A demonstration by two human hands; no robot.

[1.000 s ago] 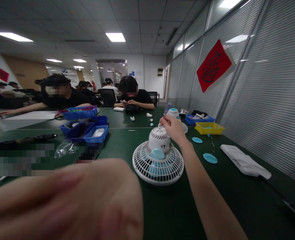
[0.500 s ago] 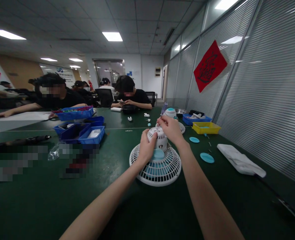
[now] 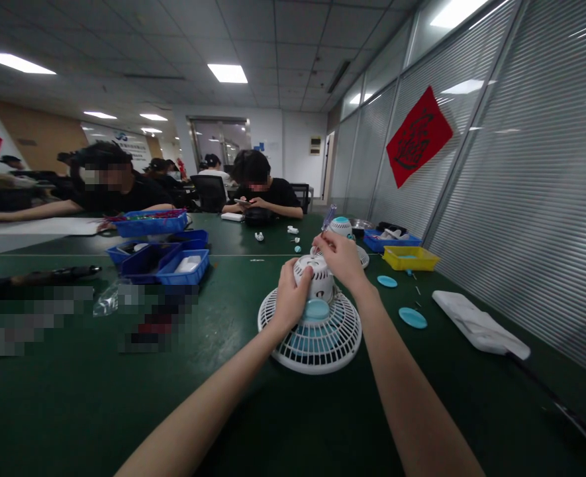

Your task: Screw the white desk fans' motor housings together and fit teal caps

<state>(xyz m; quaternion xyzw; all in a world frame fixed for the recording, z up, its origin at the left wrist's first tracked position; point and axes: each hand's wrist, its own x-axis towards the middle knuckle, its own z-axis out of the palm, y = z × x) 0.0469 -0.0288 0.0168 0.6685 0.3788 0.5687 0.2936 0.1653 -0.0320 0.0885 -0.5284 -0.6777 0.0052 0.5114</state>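
A small white fan (image 3: 317,331) lies face down on the green table (image 3: 273,424), its grille on the surface and its round motor housing (image 3: 319,278) pointing up, with a light blue cap on the housing's near side. My left hand (image 3: 289,297) is wrapped round the left side of the housing. My right hand (image 3: 341,257) is closed on a screwdriver (image 3: 328,216) with a clear bluish handle, tip down on the top of the housing.
A second fan (image 3: 345,228) stands behind. Two light blue discs (image 3: 412,317) and small screws lie to the right, near a yellow tray (image 3: 410,257) and a blue tray (image 3: 390,240). Blue bins (image 3: 173,260) sit at the left. A white cloth (image 3: 479,323) lies right. People sit across the table.
My left hand, a blur close to the camera a second ago, has reached forward and gripped the fan's housing. The right hand has stayed on the screwdriver.
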